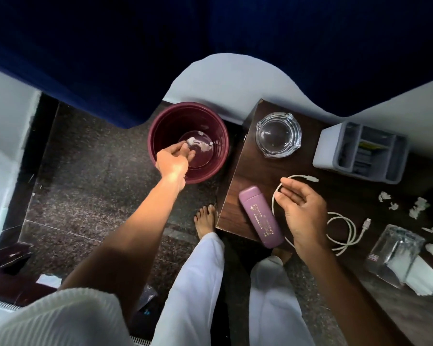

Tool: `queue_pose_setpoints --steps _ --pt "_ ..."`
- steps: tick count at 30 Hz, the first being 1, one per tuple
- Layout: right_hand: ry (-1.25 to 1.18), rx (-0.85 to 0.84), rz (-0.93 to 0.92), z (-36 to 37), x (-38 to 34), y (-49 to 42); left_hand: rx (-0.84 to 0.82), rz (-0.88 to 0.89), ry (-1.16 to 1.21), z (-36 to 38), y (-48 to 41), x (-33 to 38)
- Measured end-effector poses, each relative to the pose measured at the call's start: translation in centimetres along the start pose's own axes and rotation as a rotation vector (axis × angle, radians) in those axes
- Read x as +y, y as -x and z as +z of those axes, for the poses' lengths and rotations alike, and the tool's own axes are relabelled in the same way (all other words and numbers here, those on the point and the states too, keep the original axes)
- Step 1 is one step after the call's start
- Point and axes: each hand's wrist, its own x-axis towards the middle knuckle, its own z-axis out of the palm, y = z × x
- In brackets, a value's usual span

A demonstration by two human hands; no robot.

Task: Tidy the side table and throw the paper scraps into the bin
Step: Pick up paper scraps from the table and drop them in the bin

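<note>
Over the maroon bin [158, 131] at eleven o'clock, my left hand [173, 159] hangs with blurred fingers; I cannot tell if it pinches anything. At three o'clock, on the dark side table [250, 171], my right hand [303, 216] hovers relaxed, fingers loosely spread, above a white cable [345, 233]. A purple case [260, 218] reads "ROURKELA". Paper scraps [416, 207] lie farther right on the table

Left hand [171, 161] was reached straight out and hung right over the bin [151, 136], fingers drooping down into it, loosely bunched. Honestly couldn't tell if they pinched anything. Right hand [303, 216] hovered well to the right of the bin, palm turned inward, fingers relaxed and slightly curled, holding nothing.
</note>
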Motion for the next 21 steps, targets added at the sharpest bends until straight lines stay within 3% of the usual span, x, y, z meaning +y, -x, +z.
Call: queue_pose_setpoints --steps 4,9,21 --pt "-0.037 0.012 -0.010 0.3 0.2 0.2 -0.006 -0.062 0.070 -0.2 1.3 0.5" --pt "-0.065 0.021 -0.007 -0.4 0.2 0.5 -0.139 -0.118 0.159 0.0 5.9 1.8" --pt "0.190 0.184 -0.111 -10.2 1.4 -0.9 -0.369 -0.010 0.082 6.2 19.4 -2.4"
